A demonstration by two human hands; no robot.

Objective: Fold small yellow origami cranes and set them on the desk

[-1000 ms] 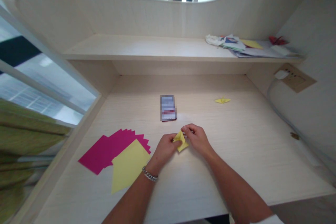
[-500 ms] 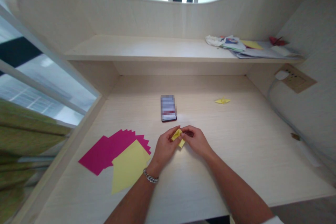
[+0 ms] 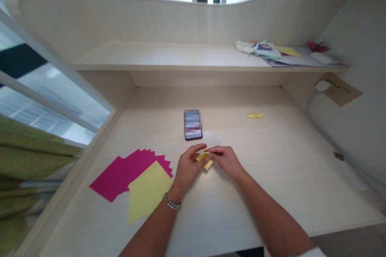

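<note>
- from my remote view, the left hand (image 3: pixel 187 170) pinches the folded yellow paper (image 3: pixel 208 164) under its thumb
- the right hand (image 3: pixel 226 162) grips the same piece by fingertips
- i see it between both hands, near the phone (image 3: pixel 193 124)

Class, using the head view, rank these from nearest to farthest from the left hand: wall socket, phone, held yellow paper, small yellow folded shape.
1. Held yellow paper, at the left hand
2. Phone, straight ahead
3. Small yellow folded shape, ahead, right
4. Wall socket, far right
</note>
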